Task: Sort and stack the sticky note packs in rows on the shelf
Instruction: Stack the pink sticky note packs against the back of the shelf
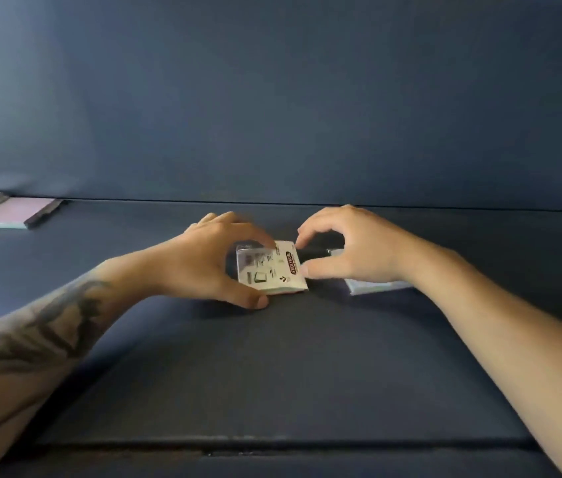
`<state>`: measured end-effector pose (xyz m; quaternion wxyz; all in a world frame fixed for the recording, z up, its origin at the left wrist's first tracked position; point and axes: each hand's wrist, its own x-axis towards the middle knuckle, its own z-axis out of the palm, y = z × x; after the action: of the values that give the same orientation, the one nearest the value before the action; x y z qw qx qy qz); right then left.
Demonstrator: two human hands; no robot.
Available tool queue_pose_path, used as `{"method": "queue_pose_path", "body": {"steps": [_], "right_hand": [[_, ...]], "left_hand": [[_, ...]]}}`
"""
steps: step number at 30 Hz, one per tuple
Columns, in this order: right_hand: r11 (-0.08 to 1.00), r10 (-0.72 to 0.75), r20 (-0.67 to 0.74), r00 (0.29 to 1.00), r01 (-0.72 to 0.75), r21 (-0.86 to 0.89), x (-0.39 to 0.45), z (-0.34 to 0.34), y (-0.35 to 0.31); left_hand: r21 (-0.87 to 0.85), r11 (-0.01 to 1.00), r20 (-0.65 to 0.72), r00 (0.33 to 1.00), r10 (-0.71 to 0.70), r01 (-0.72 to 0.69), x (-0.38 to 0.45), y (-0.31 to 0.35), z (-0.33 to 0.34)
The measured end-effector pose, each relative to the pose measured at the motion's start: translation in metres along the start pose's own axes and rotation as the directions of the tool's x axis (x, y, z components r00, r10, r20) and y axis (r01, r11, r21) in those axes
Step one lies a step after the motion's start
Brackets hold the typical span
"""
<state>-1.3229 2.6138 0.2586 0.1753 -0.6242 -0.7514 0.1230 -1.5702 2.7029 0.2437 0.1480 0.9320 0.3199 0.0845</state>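
From my remote feed, two bare forearms reach across a dark shelf (pixel 272 374). My left hand (pixel 203 263) pinches a wrapped sticky note pack (pixel 272 267) at mid-shelf, thumb at its near edge, fingers over the far edge. My right hand (pixel 345 250) touches the pack's right side with thumb and forefinger, curled narrow. Another pack (pixel 372 286) lies under the right wrist. Two pink packs (pixel 7 213) sit far left against the back wall.

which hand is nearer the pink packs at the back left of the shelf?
Left. The left hand grips the labelled pack at centre, on the side facing the pink packs. The right hand touches that pack's far side, farther away.
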Motion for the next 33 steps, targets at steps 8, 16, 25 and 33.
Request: {"method": "queue_pose_path", "body": {"steps": [8,16,25,33], "right_hand": [[0.983,-0.097,0.045,0.994,0.103,-0.15,-0.014,0.022,-0.009],[0.971,-0.035,-0.259,0.965,0.095,0.221,0.002,0.035,-0.002],[0.917,-0.05,-0.315,0.948,0.169,0.361,-0.002,0.034,-0.009],[0.984,0.005,-0.304,0.953,0.049,0.17,-0.006,0.04,-0.027]], "left_hand": [[-0.22,0.975,-0.117,0.991,-0.057,0.03,-0.006,-0.007,0.005],[-0.686,0.728,-0.208,0.961,-0.182,-0.011,-0.008,0.0,0.002],[-0.844,0.536,-0.13,0.976,-0.173,-0.017,-0.006,0.001,0.005],[-0.81,0.585,-0.139,0.952,-0.271,0.048,-0.005,0.004,0.009]]}}
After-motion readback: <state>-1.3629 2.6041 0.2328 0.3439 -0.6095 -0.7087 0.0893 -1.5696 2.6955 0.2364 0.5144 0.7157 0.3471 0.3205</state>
